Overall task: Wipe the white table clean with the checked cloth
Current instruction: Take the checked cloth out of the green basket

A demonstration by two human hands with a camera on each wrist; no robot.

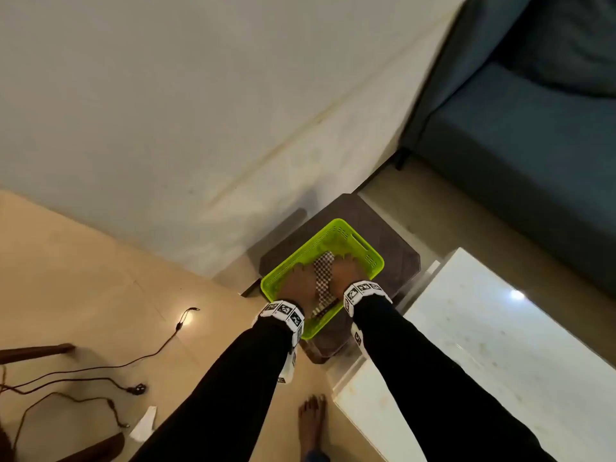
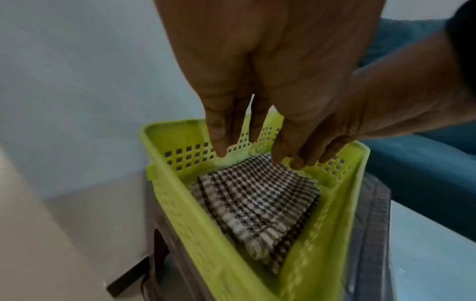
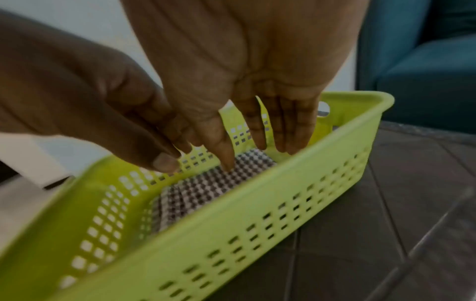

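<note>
The checked cloth (image 1: 324, 278) lies folded on the bottom of a lime green basket (image 1: 366, 251). Both hands reach down into the basket with straight fingers. My left hand (image 1: 301, 281) hovers over the cloth's left side and my right hand (image 1: 343, 271) over its right side. In the left wrist view the left hand (image 2: 247, 126) points at the cloth (image 2: 257, 199) without holding it. In the right wrist view one fingertip of the right hand (image 3: 257, 142) touches the cloth (image 3: 206, 189). The white table (image 1: 500, 345) stands to the right, with faint marks on its top.
The basket sits on a dark brown stool (image 1: 396, 261) against the wall. A blue sofa (image 1: 533, 145) fills the upper right. Black cables (image 1: 100, 378) trail over the beige floor at the left, near a wooden leg (image 1: 36, 351). My bare foot (image 1: 311, 425) is beside the table's corner.
</note>
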